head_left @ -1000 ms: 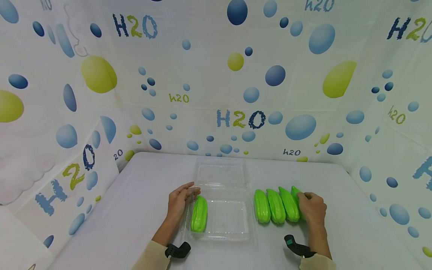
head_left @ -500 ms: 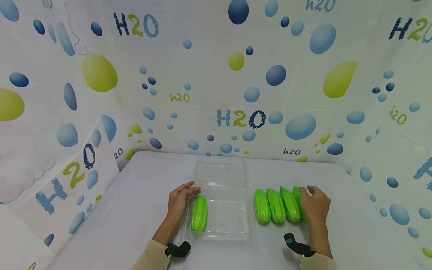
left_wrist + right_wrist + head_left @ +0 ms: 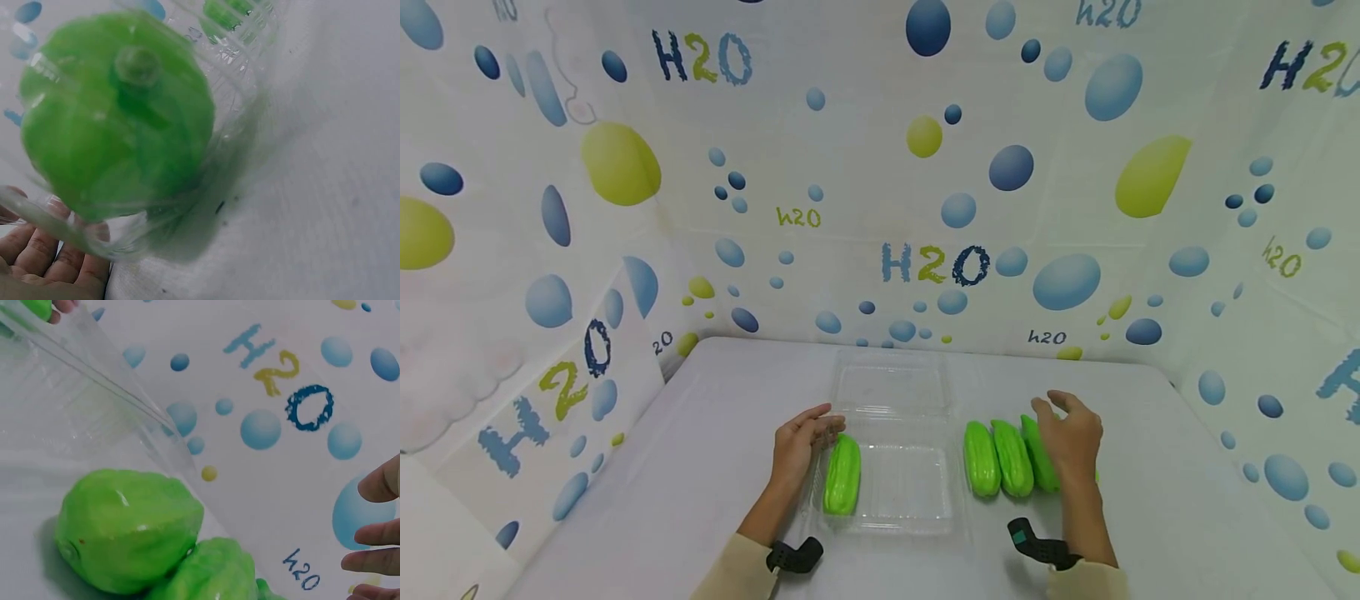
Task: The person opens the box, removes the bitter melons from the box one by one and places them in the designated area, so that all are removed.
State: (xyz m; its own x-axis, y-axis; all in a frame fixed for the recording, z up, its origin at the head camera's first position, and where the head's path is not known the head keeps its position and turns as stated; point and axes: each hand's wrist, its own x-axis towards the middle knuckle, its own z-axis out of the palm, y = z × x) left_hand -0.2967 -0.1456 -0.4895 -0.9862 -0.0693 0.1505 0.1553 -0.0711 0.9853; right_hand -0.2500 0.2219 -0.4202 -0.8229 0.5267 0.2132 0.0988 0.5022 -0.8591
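Observation:
In the head view, my left hand (image 3: 797, 450) touches the left edge of a clear plastic clamshell box (image 3: 910, 521), its fingers extended at the rim. Inside the box, along its left side, lies one shiny green ribbed gourd (image 3: 842, 477); the left wrist view shows that gourd (image 3: 119, 119) end-on through the plastic, with fingers (image 3: 37, 250) at the rim. My right hand (image 3: 1075, 437) hovers over the right end of a row of similar gourds (image 3: 1013, 458), holding nothing. Its fingers (image 3: 378, 532) are spread apart in the right wrist view. The rightmost gourd is mostly hidden behind this hand.
The box's lid (image 3: 891, 387) lies open toward the back of the white table (image 3: 730, 383). Printed cloth (image 3: 850, 167) with blue and yellow-green spots walls off the back and both sides. A black camera mount (image 3: 1041, 546) sits on the right wrist.
My right hand has let go of the rightmost gourd, lifted and moved left over the row. My left hand and the box have stayed in place.

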